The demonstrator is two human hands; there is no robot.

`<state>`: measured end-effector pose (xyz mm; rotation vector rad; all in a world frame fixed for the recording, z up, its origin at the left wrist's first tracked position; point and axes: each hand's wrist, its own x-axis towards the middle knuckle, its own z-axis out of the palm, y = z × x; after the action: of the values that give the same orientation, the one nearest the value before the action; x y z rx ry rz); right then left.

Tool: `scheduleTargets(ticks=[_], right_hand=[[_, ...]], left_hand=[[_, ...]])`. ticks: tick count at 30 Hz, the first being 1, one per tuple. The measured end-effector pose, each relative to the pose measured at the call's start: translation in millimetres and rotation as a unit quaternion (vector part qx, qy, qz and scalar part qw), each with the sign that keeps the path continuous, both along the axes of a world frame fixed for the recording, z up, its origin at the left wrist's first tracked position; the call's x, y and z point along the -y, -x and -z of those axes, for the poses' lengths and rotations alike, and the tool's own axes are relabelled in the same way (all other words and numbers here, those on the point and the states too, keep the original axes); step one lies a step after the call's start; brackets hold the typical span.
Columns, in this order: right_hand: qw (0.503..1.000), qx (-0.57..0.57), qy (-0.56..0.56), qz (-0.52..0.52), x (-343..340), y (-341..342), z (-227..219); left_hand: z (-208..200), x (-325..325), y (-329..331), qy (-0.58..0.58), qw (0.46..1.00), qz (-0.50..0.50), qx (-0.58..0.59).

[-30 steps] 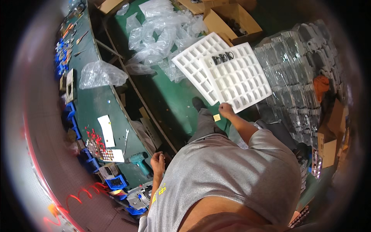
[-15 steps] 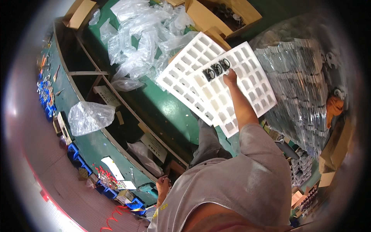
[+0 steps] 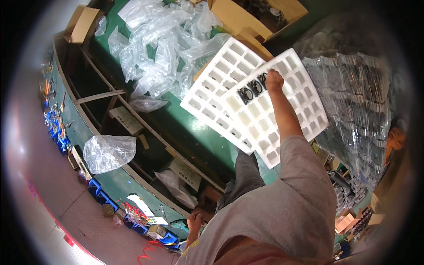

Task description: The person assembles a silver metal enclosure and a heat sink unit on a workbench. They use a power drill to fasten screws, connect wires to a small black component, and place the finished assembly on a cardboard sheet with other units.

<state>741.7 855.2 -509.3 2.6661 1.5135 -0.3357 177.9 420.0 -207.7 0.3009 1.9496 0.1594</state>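
Observation:
My right hand (image 3: 274, 81) reaches over a white foam tray (image 3: 304, 95) with rows of rectangular pockets. Its fingers are closed at the end of a short row of black parts with ring-shaped loops (image 3: 245, 95), partly covering the rightmost one. Whatever lies inside the grip is hidden. Beneath this tray, at an angle, rests a second white foam tray (image 3: 212, 73), its visible pockets without black parts. My left hand (image 3: 194, 221) hangs low beside the green workbench, fingers curled; I cannot make out whether anything is in them.
Crumpled clear plastic bags (image 3: 154, 57) cover the floor beyond the trays, next to an open cardboard box (image 3: 240, 20). Plastic-wrapped stacks of metallic parts (image 3: 353, 101) stand at right. The curved green workbench (image 3: 112, 181) at left carries a clear bag (image 3: 110, 153), tools and blue bins.
My right hand has moved up over the tray and now partly covers the rightmost black part. The whole view has shifted slightly. My left hand stays low by the bench, fingers curled.

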Motion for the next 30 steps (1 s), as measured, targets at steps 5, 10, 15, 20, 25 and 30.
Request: scheduleTargets(ticks=[5,10,15,20,25,30], right_hand=[[0.996,-0.056,-0.037,0.056,6.9,-1.5,9.3],[0.923,-0.149,-0.295,0.197,41.6,-51.4,24.7],[0.680,-0.552,-0.376,0.301,51.2,4.3,-60.1],[0.693,-0.625,-0.307,0.186,75.2,102.3,-147.9],[0.692,-0.704,-0.163,0.004,116.3,251.5,-258.4],[0.683,-0.690,-0.045,-0.236,197.4,386.1,-344.2]], left_hand=[[-0.2,-13.5,-1.6,-0.032,0.997,0.064,-0.020],[-1.6,-10.8,5.1,-0.055,0.996,0.065,0.011],[-5.8,-12.4,-18.4,-0.068,0.995,0.069,0.019],[-4.2,-45.3,-21.1,-0.154,0.986,0.050,0.037],[-67.9,-112.9,-44.5,-0.388,0.910,0.141,0.042],[-137.2,-95.0,-10.1,-0.610,0.760,0.140,-0.175]])
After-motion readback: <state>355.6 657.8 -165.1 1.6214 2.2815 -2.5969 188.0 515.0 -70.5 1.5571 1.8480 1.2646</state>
